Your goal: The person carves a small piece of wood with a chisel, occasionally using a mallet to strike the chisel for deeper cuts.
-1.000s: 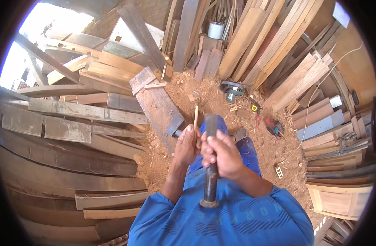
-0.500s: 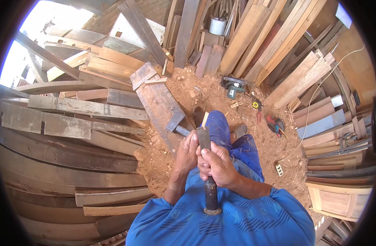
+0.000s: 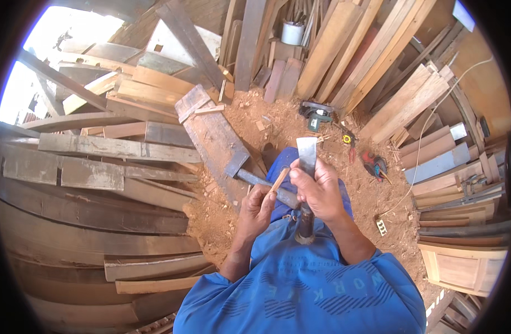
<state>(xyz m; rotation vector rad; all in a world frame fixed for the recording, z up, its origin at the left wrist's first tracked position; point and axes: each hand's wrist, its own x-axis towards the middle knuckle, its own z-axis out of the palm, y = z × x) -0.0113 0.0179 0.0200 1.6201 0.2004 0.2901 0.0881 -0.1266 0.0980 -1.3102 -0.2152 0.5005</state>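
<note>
My left hand [image 3: 257, 209] pinches a slim light wooden stick [image 3: 279, 180], angled up to the right. My right hand [image 3: 319, 192] is closed round a chisel [image 3: 307, 148], its wide steel blade pointing up and its dark handle ending low against my blue shirt; my right thumb is near the stick's upper end. Just ahead of my left hand, a hammer with a grey head [image 3: 236, 164] rests on a weathered plank [image 3: 202, 128], its handle reaching behind the stick toward my legs.
Stacked boards [image 3: 88, 195] line the left, and more timber [image 3: 403, 103] leans ahead and right. On the shaving-strewn floor are a green power saw [image 3: 318, 117], yellow tape measure [image 3: 347, 139], red-and-black tool [image 3: 372, 164] and corded socket strip [image 3: 381, 226]. A white bucket [image 3: 291, 33] stands behind.
The chisel and my right hand have moved right and turned, showing the blade's bright face. My left hand has dropped slightly, and the stick now tilts clear to the left of the blade.
</note>
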